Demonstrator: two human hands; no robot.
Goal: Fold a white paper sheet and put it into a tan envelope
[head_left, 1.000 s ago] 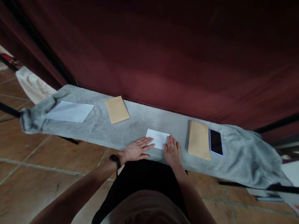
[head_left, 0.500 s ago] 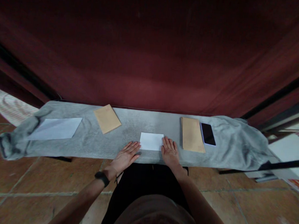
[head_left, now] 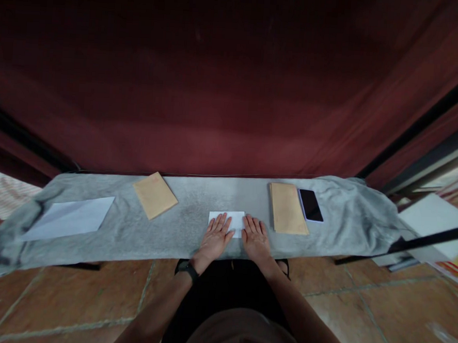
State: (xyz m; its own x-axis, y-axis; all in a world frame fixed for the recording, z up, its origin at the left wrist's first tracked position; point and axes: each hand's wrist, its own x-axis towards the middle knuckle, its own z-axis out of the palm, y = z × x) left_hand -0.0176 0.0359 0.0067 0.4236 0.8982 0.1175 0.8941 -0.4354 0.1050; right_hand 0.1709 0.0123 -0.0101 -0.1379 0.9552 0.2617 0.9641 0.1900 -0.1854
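A small white rectangle of paper [head_left: 237, 221], seemingly folded, lies flat on the grey cloth in front of me. My left hand [head_left: 216, 238] rests palm down over its left part, fingers stretched out and a little apart. At the paper's right edge, my right hand [head_left: 255, 238] lies flat with fingers extended, its fingertips touching or just overlapping that edge. Neither hand grips anything. The left hand and part of the right cover some of the paper's near and side edges.
The narrow table wears a grey cloth [head_left: 192, 200]. A brown envelope [head_left: 155, 195] lies left of the paper, with a larger white sheet [head_left: 71, 217] farther left. To the right are stacked brown envelopes [head_left: 289, 209] and a phone [head_left: 311, 205]. A dark red panel [head_left: 224, 114] rises behind.
My left hand has slid from the paper's left edge rightward onto its surface. The right hand stays at the right edge. The whole view has tilted slightly.
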